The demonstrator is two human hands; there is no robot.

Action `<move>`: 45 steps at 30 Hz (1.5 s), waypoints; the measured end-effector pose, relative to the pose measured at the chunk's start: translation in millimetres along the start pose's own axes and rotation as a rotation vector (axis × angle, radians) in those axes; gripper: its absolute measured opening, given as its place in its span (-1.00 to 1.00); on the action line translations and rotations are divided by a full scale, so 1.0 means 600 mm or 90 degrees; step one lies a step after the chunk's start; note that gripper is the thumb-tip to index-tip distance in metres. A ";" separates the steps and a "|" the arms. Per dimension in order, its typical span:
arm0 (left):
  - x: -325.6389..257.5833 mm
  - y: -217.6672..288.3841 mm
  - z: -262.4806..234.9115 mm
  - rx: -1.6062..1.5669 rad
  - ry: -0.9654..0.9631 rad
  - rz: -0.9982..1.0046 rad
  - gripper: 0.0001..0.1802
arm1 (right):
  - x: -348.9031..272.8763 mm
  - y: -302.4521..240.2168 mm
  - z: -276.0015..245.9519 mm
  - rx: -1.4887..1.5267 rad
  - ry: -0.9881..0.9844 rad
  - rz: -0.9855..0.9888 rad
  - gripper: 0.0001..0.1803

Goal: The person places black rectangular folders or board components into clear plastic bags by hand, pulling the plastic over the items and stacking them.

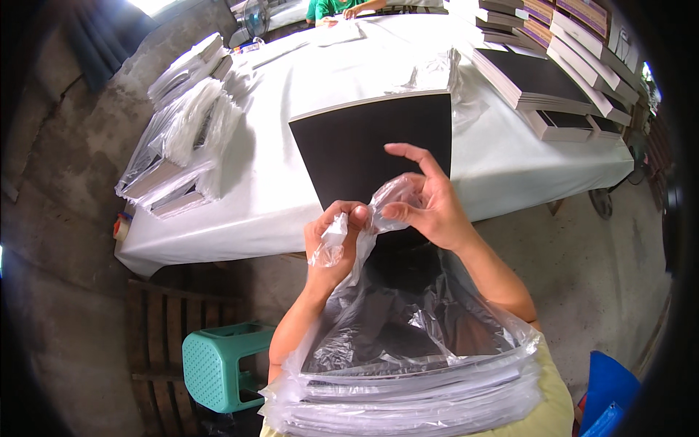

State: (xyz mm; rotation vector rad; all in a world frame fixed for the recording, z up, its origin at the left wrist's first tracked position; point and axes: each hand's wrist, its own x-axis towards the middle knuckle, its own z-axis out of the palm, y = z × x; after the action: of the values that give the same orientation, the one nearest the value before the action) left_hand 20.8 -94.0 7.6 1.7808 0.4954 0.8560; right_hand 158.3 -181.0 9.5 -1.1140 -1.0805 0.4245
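My left hand pinches a bunched edge of a clear plastic bag. My right hand grips the same bag's mouth beside it, index finger stretched out. The bag drapes down over a stack of bagged black boards held against my body. A black board with a pale edge rises from the bag's mouth and leans onto the white-covered table.
Piles of bagged boards lie on the table's left side. Stacks of black-faced boards fill its right side. A person in green works at the far end. A teal plastic stool stands low on the left and a blue object low on the right.
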 end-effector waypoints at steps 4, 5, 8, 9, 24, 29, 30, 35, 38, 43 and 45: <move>-0.001 -0.015 -0.010 0.003 -0.034 -0.044 -0.73 | 0.004 -0.010 -0.001 0.072 -0.018 0.064 -0.51; -0.001 -0.028 -0.010 -0.002 -0.040 -0.067 -0.72 | 0.004 -0.011 -0.003 0.080 -0.017 0.070 -0.51; -0.002 -0.019 0.000 -0.080 -0.043 0.016 -0.72 | 0.004 -0.009 0.001 0.053 -0.003 0.071 -0.50; -0.002 -0.002 0.001 -0.078 -0.046 0.047 -0.71 | 0.001 -0.008 0.004 0.036 0.004 0.072 -0.50; -0.008 -0.003 0.000 -0.064 -0.022 -0.050 -0.64 | -0.006 -0.005 0.000 0.025 -0.011 0.115 -0.68; -0.007 0.005 0.005 -0.008 -0.041 -0.041 -0.70 | -0.008 0.021 0.006 0.048 0.046 0.020 -0.85; -0.008 0.003 0.004 -0.010 -0.037 -0.038 -0.72 | -0.007 0.014 0.010 0.041 0.048 0.031 -0.88; -0.004 -0.040 0.007 -0.028 0.001 0.054 -0.82 | -0.008 0.016 0.017 0.072 -0.022 0.044 -0.88; -0.002 -0.028 0.008 -0.209 -0.009 -0.045 -0.82 | -0.008 0.020 0.018 0.241 -0.082 0.116 -0.85; -0.007 -0.014 0.005 -0.533 -0.022 -0.202 -0.75 | -0.007 0.024 0.000 0.288 -0.166 0.139 -0.66; -0.013 -0.025 -0.015 -0.486 -0.148 -0.177 -0.63 | -0.002 0.008 -0.008 0.377 -0.072 0.133 -0.62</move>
State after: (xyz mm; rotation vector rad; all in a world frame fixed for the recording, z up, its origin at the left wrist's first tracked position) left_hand 9.8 -88.2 -6.8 1.0554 0.2067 0.5280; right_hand 162.6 -182.2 4.7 -0.6773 -0.8530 0.9164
